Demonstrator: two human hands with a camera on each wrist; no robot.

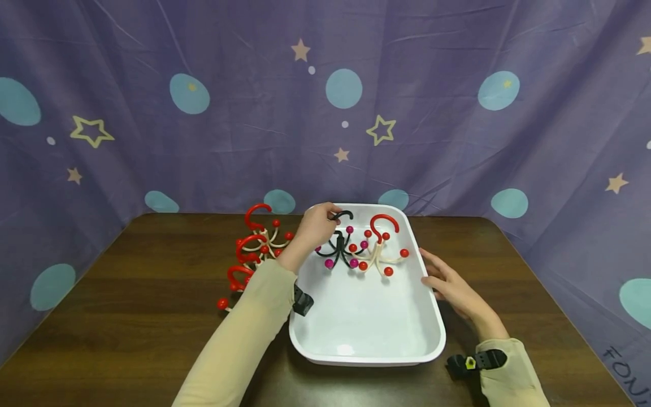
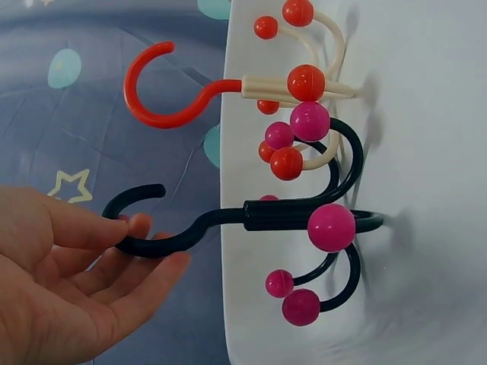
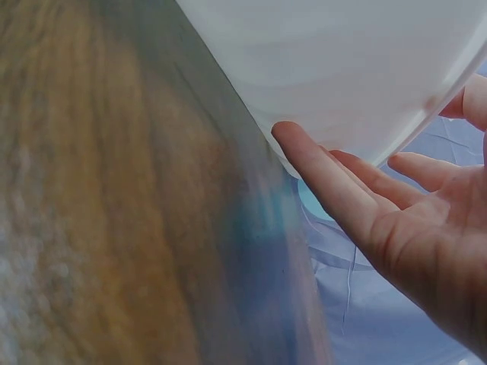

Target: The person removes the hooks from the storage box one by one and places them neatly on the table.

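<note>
The left hand point(image 1: 316, 227), its thumb and fingers pinched together, grips the curved black hook of a black hanger point(image 2: 278, 215) with pink balls at the ends of its bent arms. The hanger stands upright within the white tray point(image 1: 366, 319), directly beneath and slightly to the right of this hand. The right hand point(image 1: 452, 285) holds nothing; its fingers are loosely extended and apart, the fingertips against the outer wall of the tray on that hand's side.

Between the two hands, just beside the black hanger, stands a cream hanger point(image 1: 376, 254) with a red hook and red balls, also upright in the tray. The bare tray floor extends from both hangers toward the person.

To the left of the left hand, outside the tray, lies a cluster of red-hooked hangers point(image 1: 264, 249); the left forearm covers part of it, so their number cannot be counted with confidence. Cream sleeves point(image 1: 244, 345) cover both forearms, and a black device point(image 1: 302, 300) is worn at the left wrist.

Beneath all lies a dark wooden table point(image 1: 112, 322). Beyond the hands hangs a purple curtain point(image 1: 432, 39) patterned with stars and blue ovals.
</note>
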